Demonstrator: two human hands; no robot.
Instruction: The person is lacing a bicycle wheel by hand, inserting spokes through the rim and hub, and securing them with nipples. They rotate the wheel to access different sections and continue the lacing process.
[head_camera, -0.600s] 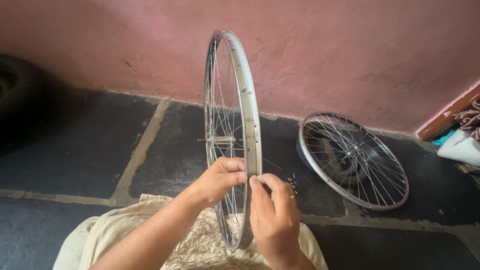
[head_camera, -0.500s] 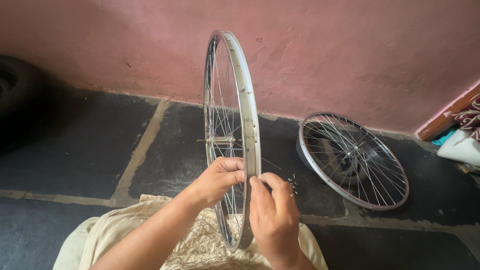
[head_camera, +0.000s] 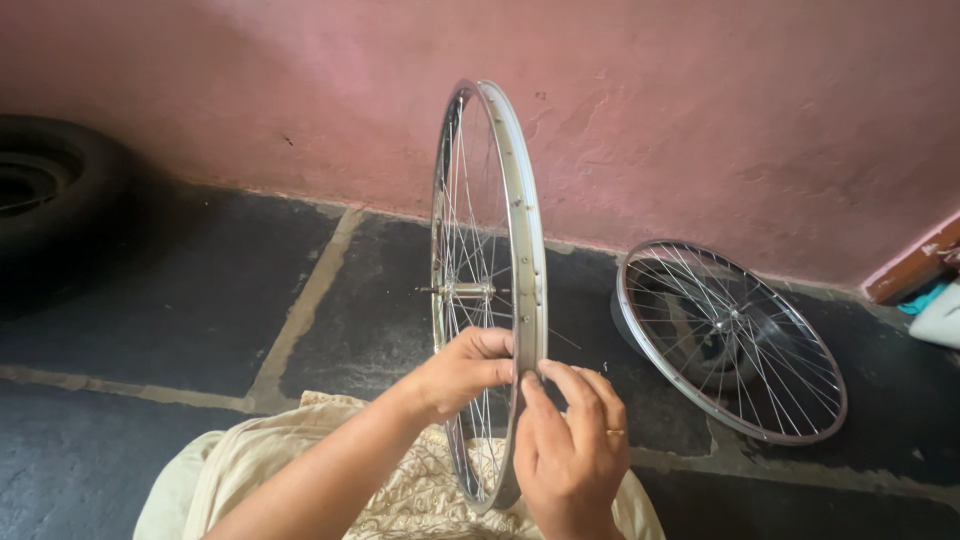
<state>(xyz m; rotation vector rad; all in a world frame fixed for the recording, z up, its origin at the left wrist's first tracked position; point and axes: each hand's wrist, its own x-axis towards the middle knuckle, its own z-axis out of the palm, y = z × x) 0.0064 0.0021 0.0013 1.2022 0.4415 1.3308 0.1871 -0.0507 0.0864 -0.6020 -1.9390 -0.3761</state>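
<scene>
Dark stone floor (head_camera: 180, 300) meets pink wall (head_camera: 700, 110); left hand (head_camera: 462, 372) and right hand (head_camera: 570, 452) pinch the upright wheel rim (head_camera: 524, 230); a second wheel (head_camera: 730, 340) lies near the wall.

The person is wearing a loose, pale cream cloth garment (head_camera: 330, 480) patterned with a fine brownish lace-like print, which is showing across the lap and lower body. Both forearms are showing bare, with no sleeves over them. The right hand (head_camera: 570, 450) is wearing a thin gold-coloured ring (head_camera: 615, 432) on one finger, while the left hand (head_camera: 460, 370) is wearing nothing.
</scene>
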